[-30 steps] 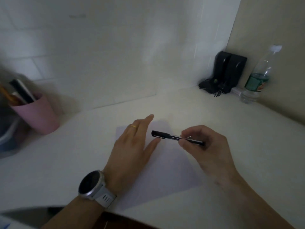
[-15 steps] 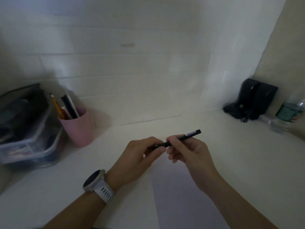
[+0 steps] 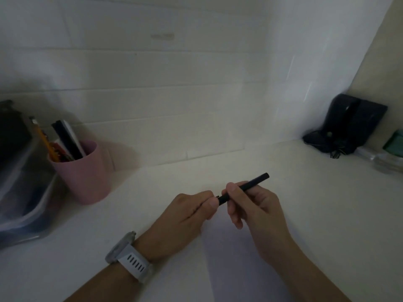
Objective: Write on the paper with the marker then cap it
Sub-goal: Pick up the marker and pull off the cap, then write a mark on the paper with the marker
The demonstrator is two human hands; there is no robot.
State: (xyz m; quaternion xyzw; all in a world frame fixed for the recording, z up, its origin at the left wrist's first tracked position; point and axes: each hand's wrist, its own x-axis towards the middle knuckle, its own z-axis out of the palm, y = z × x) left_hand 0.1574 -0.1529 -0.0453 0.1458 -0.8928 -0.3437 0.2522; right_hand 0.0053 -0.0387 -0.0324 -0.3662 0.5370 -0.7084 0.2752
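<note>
A thin black marker (image 3: 250, 185) is held above the white desk, its barrel tilted up to the right. My right hand (image 3: 253, 210) grips the barrel near its lower end. My left hand (image 3: 187, 212) is closed on the marker's cap end, which is mostly hidden inside the fingers; a small dark gap shows between the two hands. A pale sheet of paper (image 3: 235, 253) lies flat on the desk beneath and in front of the hands, partly covered by my right forearm.
A pink cup (image 3: 85, 177) with pens and pencils stands at the left, beside a clear plastic box (image 3: 24, 192). A black pouch with cords (image 3: 346, 127) and a plastic bottle (image 3: 386, 158) sit in the right corner. The tiled wall is close behind.
My left hand lifted off the paper and closed on the marker's cap end. The marker turned from pointing left to tilting up to the right. The view swung left and up.
</note>
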